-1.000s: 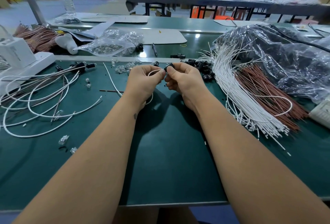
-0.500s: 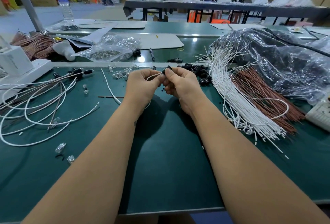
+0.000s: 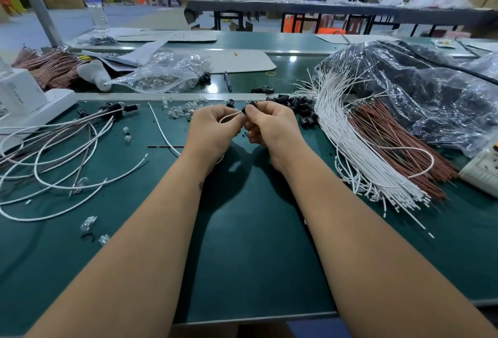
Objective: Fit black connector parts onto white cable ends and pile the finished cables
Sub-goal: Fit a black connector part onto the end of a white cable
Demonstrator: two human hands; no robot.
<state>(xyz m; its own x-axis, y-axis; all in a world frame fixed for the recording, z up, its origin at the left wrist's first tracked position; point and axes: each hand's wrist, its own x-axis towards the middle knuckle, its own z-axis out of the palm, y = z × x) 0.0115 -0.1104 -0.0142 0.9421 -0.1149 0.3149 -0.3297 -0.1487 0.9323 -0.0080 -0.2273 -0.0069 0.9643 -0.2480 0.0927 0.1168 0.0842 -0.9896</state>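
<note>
My left hand [image 3: 213, 128] pinches a thin white cable [image 3: 229, 117] whose end runs into a small black connector part [image 3: 248, 108]. That part is gripped between thumb and fingers of my right hand [image 3: 272, 126]. Both hands meet above the green table mat, just in front of a scatter of loose black connector parts [image 3: 297, 107]. A thick bundle of bare white cables [image 3: 358, 154] lies to the right, beside red-brown wires [image 3: 396, 146]. On the left, finished white cables with black ends [image 3: 59, 154] lie in loose loops.
Small clear bulbs [image 3: 183, 111] are strewn behind my hands, and more lie at front left [image 3: 89, 224]. A clear bag of parts [image 3: 161, 73], a white device [image 3: 24, 100], a water bottle [image 3: 94, 4] and a big plastic bag [image 3: 420, 89] ring the work area.
My hands have stayed together at the same spot, fingers shifting slightly on the cable and connector. The view has tilted up a little.
</note>
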